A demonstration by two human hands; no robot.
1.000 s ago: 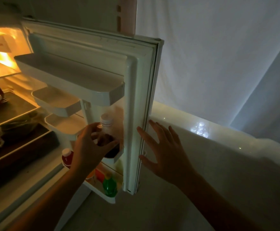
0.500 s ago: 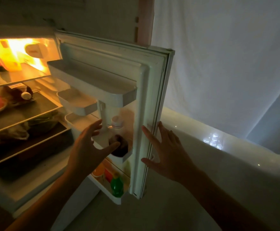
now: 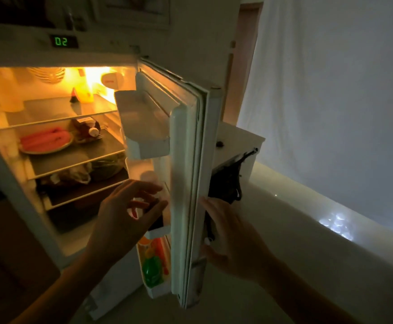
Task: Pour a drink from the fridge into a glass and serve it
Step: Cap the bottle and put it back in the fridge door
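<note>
Amber light is spilling out of the open fridge (image 3: 57, 141) on the left, while the rest of the room is sitting in dim grey. The fridge door (image 3: 187, 183) is standing open, edge toward the camera, with its racks facing left. The left hand (image 3: 125, 220) is hovering just in front of the middle door rack (image 3: 158, 231), fingers (image 3: 141, 187) spread and curled, closed on nothing. The right hand (image 3: 233, 239) is lying open against the door's outer edge, fingers apart, seemingly steadying it.

A white-capped bottle (image 3: 149, 177) is standing upright in that middle rack, just beyond and slightly right of the left fingertips; its dark body is mostly hidden behind the hand. Its long axis is running vertically, so a sideways wrap around the body looks like the natural grip. The left hand is clearly the nearer one. Whether this is the chosen drink is only a judgement, since a green bottle (image 3: 152, 267) and orange containers (image 3: 146, 242) are also sitting upright in the lowest rack, nearer and below.

No glass is showing anywhere, so pouring and serving are not yet begun.

A green display (image 3: 61, 41) above the fridge is reading "02". No brand or label on any bottle is legible in this light.
</note>
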